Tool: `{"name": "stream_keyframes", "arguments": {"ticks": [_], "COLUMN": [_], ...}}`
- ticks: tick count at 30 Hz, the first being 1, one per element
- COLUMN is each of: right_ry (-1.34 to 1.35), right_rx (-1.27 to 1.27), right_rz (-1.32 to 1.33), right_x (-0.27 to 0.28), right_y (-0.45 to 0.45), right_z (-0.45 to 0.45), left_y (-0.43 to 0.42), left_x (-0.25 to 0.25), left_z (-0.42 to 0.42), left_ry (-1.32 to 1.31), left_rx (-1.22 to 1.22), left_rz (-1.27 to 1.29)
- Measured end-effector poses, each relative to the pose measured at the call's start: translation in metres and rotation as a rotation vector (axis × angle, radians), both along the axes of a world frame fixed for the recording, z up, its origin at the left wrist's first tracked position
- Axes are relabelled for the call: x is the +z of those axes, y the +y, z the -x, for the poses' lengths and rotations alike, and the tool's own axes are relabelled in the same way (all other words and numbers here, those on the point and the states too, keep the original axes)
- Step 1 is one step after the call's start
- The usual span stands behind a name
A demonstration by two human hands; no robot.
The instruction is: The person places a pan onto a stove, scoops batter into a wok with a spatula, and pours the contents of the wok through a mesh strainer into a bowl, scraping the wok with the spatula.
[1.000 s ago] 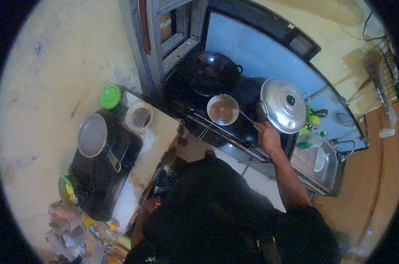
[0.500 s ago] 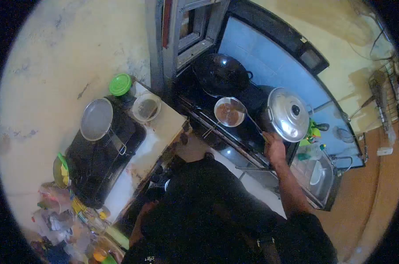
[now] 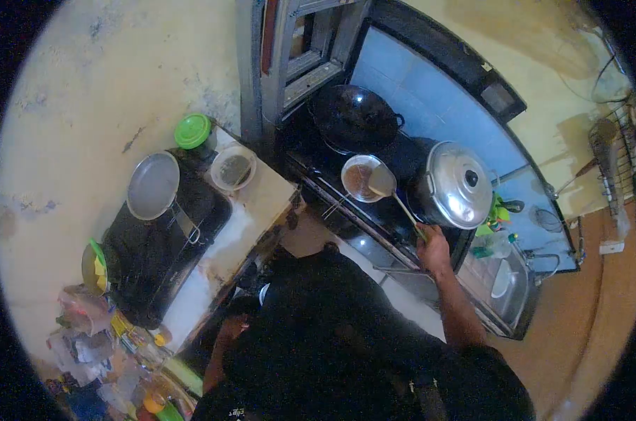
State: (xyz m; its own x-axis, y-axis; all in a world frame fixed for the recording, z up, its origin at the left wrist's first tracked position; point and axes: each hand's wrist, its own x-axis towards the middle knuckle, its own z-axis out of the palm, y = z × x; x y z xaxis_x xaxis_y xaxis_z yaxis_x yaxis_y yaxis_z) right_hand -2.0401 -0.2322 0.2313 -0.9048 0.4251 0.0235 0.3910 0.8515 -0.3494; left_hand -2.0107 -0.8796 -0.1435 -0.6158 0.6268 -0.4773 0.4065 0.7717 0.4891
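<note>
My right hand (image 3: 436,249) is closed round the handle of a long spatula (image 3: 382,181), whose broad pale head is over the right side of a small saucepan (image 3: 356,184). Brown contents show in the pan, which sits at the stove's (image 3: 311,165) front edge, its thin wire handle pointing towards me. My left hand (image 3: 235,325) hangs low beside my body, near the counter. Dark clothing and shadow cover part of it, and its fingers are too unclear to read.
A black wok (image 3: 356,119) stands at the back of the stove, and a large lidded silver pot (image 3: 462,186) on its right. Beyond is a sink (image 3: 521,288). On the left counter (image 3: 223,256) are a grey frying pan (image 3: 154,186), a plastic tub (image 3: 234,168) and a green-lidded jar (image 3: 192,132).
The spatula's head has turned and dipped slightly, showing its pale broad face. My right hand has shifted a little downwards with the handle. My left hand has barely moved.
</note>
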Motion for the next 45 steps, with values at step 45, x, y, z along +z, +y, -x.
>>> {"name": "stream_keyframes", "arguments": {"ticks": [45], "right_ry": [-0.602], "right_rx": [0.424], "right_rz": [-0.525], "right_x": [0.071], "right_y": [0.228], "right_z": [0.41], "left_y": [0.507], "left_x": [0.194], "left_z": [0.419], "left_ry": [0.031], "left_rx": [0.917], "left_rz": [-0.549]}}
